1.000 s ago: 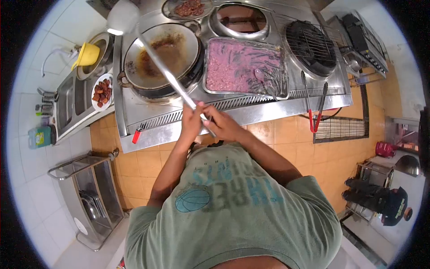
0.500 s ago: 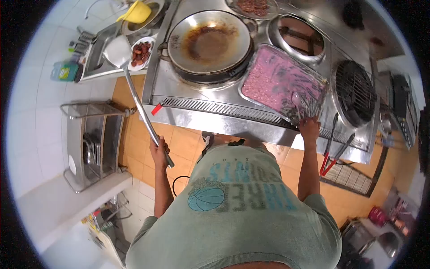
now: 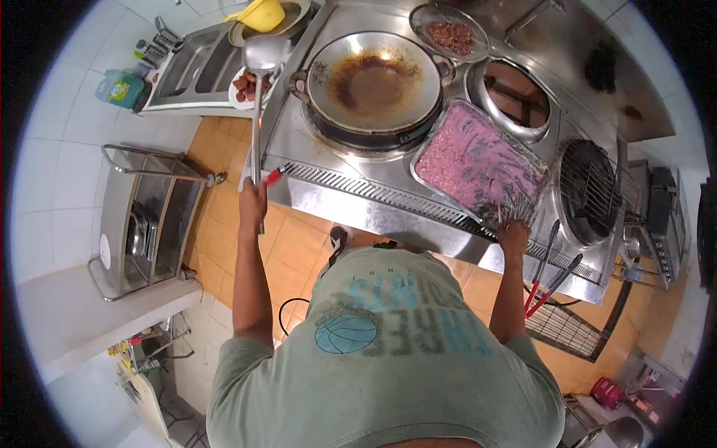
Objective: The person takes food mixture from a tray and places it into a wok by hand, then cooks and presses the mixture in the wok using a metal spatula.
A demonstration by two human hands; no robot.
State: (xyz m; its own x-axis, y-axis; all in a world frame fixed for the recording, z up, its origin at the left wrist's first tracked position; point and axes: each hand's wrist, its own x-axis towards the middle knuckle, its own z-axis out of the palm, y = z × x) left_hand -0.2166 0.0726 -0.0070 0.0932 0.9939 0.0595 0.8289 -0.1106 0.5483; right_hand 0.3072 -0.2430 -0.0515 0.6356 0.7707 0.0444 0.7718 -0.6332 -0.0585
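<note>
My left hand is closed round the handle of a long metal wok spatula. Its broad head points away from me, over the edge of the sink unit. My right hand is closed at the near right corner of a metal tray, on gathered clear plastic film. Pink minced meat fills the tray, and wrinkled film covers at least its right part. Left of the tray, a wok with brown residue sits on a burner.
A plate of brown pieces lies by the sink. Behind the wok stands a bowl of reddish-brown food. A ring burner, a grill and red-handled tongs lie to the right. A metal cart stands left.
My left hand has moved forward, and the spatula now stands nearly straight away from me, its head farther right. My right hand stays closed at the tray corner. The view has shifted slightly.
</note>
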